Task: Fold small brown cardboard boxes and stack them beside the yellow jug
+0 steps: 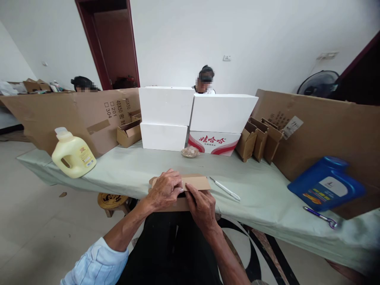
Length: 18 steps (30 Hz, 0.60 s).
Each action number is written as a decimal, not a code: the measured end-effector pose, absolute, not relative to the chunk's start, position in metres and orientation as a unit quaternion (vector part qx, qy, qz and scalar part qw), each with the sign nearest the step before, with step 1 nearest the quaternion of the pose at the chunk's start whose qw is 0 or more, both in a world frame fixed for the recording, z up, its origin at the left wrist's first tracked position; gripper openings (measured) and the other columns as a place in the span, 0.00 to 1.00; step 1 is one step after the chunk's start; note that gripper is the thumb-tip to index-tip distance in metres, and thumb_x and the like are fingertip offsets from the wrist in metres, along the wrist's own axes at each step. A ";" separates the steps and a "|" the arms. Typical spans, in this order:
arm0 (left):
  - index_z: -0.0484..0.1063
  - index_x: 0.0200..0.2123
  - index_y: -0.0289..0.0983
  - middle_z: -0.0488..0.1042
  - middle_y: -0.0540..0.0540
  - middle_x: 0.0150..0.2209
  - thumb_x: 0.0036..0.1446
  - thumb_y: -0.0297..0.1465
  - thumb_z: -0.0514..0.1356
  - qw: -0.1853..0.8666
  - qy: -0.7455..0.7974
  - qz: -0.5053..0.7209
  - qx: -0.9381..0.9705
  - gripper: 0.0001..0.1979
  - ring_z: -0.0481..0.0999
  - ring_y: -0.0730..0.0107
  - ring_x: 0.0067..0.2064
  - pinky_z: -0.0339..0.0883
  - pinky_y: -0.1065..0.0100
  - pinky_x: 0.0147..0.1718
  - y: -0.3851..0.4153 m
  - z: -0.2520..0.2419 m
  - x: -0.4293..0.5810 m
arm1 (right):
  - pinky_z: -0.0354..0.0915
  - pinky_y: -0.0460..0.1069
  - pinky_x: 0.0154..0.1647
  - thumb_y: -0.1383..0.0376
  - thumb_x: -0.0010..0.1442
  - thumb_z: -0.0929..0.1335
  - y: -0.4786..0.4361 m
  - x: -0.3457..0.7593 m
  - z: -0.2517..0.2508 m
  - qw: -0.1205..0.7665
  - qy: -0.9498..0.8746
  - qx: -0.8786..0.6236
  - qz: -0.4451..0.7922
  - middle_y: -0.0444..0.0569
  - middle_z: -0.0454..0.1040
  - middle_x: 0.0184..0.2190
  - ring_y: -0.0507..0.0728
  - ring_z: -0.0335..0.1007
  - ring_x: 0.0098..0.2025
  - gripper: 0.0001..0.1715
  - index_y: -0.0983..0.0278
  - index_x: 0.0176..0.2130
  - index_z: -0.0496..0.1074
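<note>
Both hands work on a small brown cardboard box [197, 181] at the table's front edge, just above my lap. My left hand [166, 190] is closed on its left part, with the thumb and fingers pressed together near the middle. From the right, my right hand [202, 202] grips the box, its thumb and forefinger close to the left fingertips. A dark opening shows below the raised flap; much of the box is hidden by the hands. Right of it lies a white craft knife [225, 189], apart from the hands.
White boxes [166, 106] stand stacked behind a small clear bag [190, 152]. Narrow cardboard boxes [257, 138] stand to their right. A yellow jug [74, 154] is at left; a blue jug [326, 184] and a purple tool [320, 217] at right. Two people sit beyond cardboard panels.
</note>
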<state>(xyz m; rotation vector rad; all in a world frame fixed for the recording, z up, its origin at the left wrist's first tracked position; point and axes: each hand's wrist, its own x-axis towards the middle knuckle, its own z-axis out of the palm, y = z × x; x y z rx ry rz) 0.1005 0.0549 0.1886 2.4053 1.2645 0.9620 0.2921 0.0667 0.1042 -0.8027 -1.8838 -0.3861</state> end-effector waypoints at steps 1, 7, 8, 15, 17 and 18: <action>0.63 0.26 0.40 0.72 0.48 0.32 0.59 0.19 0.61 0.133 0.432 0.327 0.830 0.14 0.71 0.60 0.42 0.65 0.59 0.43 0.056 0.189 0.100 | 0.74 0.52 0.45 0.69 0.75 0.67 0.067 0.292 0.105 0.506 -0.780 -0.332 -0.160 0.52 0.86 0.37 0.59 0.83 0.37 0.14 0.64 0.56 0.79; 0.63 0.28 0.40 0.71 0.48 0.32 0.61 0.22 0.59 0.179 0.425 0.320 0.827 0.12 0.70 0.60 0.42 0.65 0.59 0.43 0.061 0.188 0.097 | 0.74 0.52 0.44 0.70 0.74 0.67 0.066 0.292 0.103 0.517 -0.776 -0.323 -0.161 0.51 0.86 0.36 0.58 0.83 0.36 0.14 0.64 0.55 0.79; 0.63 0.28 0.40 0.71 0.48 0.32 0.61 0.22 0.59 0.190 0.427 0.320 0.824 0.11 0.70 0.60 0.42 0.64 0.59 0.44 0.062 0.188 0.096 | 0.74 0.52 0.44 0.71 0.74 0.67 0.066 0.292 0.103 0.518 -0.776 -0.320 -0.163 0.51 0.86 0.36 0.59 0.83 0.36 0.14 0.64 0.55 0.78; 0.66 0.30 0.39 0.70 0.50 0.31 0.64 0.30 0.56 0.261 0.460 0.349 0.774 0.08 0.68 0.66 0.36 0.61 0.63 0.37 0.070 0.190 0.092 | 0.74 0.52 0.43 0.71 0.74 0.67 0.065 0.293 0.101 0.526 -0.776 -0.312 -0.155 0.50 0.86 0.36 0.59 0.83 0.36 0.16 0.63 0.58 0.78; 0.68 0.31 0.39 0.69 0.52 0.29 0.64 0.32 0.56 0.295 0.477 0.369 0.742 0.08 0.67 0.68 0.33 0.60 0.65 0.35 0.078 0.190 0.090 | 0.75 0.53 0.43 0.71 0.74 0.67 0.066 0.294 0.100 0.523 -0.777 -0.314 -0.157 0.51 0.86 0.37 0.59 0.83 0.36 0.16 0.63 0.57 0.78; 0.69 0.31 0.39 0.69 0.52 0.28 0.64 0.33 0.56 0.310 0.481 0.385 0.725 0.09 0.66 0.69 0.32 0.60 0.65 0.34 0.082 0.189 0.089 | 0.75 0.53 0.43 0.71 0.74 0.67 0.066 0.294 0.100 0.520 -0.778 -0.317 -0.157 0.51 0.86 0.38 0.59 0.83 0.36 0.16 0.63 0.57 0.78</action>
